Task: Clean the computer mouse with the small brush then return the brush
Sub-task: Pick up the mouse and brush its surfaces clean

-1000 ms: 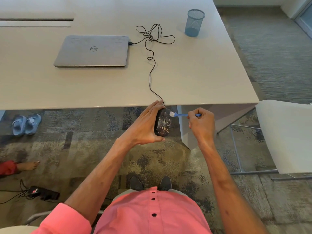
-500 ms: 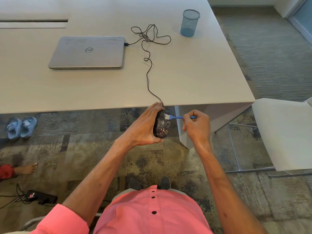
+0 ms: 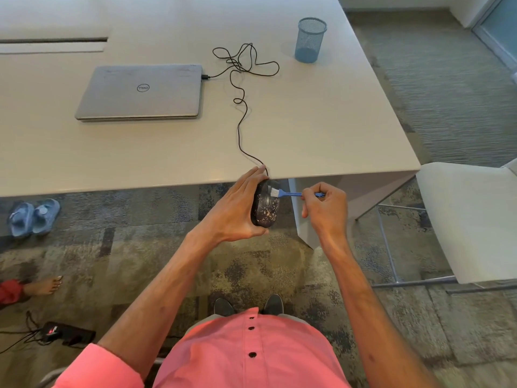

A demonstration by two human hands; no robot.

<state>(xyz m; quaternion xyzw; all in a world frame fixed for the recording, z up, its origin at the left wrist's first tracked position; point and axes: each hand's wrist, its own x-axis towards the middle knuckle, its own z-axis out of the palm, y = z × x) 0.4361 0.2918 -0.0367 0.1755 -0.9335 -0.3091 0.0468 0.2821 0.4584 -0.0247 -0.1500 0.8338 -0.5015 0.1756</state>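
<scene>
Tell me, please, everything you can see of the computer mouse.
The computer mouse is a dark, glossy oval shell speckled with pale flecks, with a greyish scroll wheel near its far end. The left hand grips it from the left, holding it in the air just off the table's near edge, top face toward the camera. The small brush's white bristles touch its far end; the right hand pinches the handle. Its black cable runs over the table to the closed laptop.

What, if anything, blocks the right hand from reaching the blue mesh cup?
Probably nothing, so likely yes: bare table lies between the right hand, holding the brush, and the mesh cup far back. The cable runs left of that path. It looks a long stretch.
</scene>
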